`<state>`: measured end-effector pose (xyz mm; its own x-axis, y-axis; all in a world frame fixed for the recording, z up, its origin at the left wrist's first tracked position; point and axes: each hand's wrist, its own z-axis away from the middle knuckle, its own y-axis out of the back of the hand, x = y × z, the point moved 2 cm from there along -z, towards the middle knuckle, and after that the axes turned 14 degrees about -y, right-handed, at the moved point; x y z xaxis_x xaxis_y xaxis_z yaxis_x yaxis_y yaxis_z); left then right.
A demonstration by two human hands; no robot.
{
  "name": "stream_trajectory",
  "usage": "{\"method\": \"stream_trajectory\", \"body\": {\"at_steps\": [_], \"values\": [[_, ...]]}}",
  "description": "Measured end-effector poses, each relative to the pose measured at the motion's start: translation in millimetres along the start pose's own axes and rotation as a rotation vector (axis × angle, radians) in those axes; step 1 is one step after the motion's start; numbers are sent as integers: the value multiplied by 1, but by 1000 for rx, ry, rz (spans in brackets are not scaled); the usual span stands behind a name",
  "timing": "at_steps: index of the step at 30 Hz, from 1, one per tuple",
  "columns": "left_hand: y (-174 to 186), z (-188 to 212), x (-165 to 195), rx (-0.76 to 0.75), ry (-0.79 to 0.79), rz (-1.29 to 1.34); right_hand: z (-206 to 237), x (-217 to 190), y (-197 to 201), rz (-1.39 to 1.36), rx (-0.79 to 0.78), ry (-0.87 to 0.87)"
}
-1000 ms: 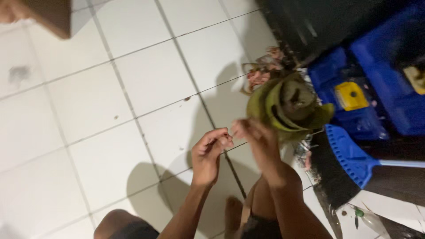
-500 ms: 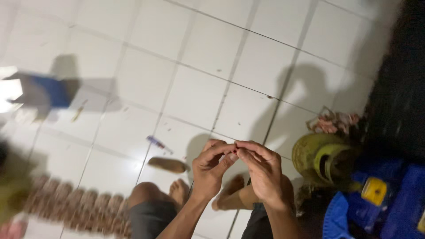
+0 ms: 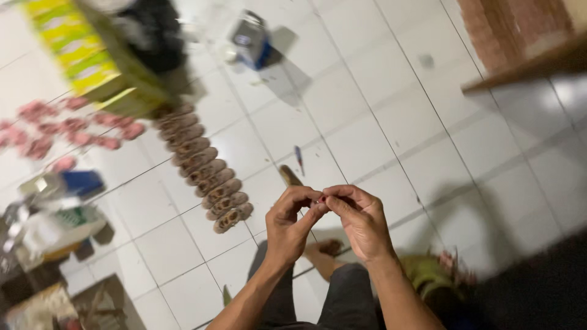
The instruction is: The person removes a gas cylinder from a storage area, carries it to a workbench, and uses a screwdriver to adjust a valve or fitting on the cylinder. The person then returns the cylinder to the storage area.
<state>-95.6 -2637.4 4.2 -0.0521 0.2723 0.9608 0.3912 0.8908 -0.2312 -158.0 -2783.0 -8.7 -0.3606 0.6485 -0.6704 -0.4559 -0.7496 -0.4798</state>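
Both hands are meeting over the person's lap, the left hand [image 3: 288,223] and the right hand [image 3: 361,221] pressing fingertips together and pinching a tiny red object [image 3: 321,198] between them; it is too small and too covered by fingers to name. Motion is blurring much of the room. On the white tiled floor [image 3: 379,110] a row of brown rolled pieces [image 3: 205,168] is lying in a line, with blurry pink pieces [image 3: 67,128] beyond it. A yellow-green box [image 3: 79,55] is cut off at the top edge, and a small pen-like stick [image 3: 299,159] is lying near the hands.
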Motion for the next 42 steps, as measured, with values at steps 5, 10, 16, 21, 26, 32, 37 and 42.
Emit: {"method": "stream_trajectory", "body": {"at_steps": [5,10,16,21,26,32,37,42], "values": [[85,2,77,256,-44,109,-11,-1,-122,51,-242,-102],[154,33,137,486,-104,64,0,20,-227,231,-375,-146],[209,104,159,1017,-251,114,3,94,-310,543,-546,-143],[255,158,176,1192,-415,31,18,157,-367,437,-874,-226],[347,187,193,1349,-344,56,7,230,-452,440,-902,-386],[500,211,218,1354,-526,-38,-22,337,-577,412,-999,-457],[616,210,258,1341,-514,-2,-37,396,-680,325,-945,-536],[693,192,277,1350,-495,34,-67,424,-751,317,-926,-570]]}}
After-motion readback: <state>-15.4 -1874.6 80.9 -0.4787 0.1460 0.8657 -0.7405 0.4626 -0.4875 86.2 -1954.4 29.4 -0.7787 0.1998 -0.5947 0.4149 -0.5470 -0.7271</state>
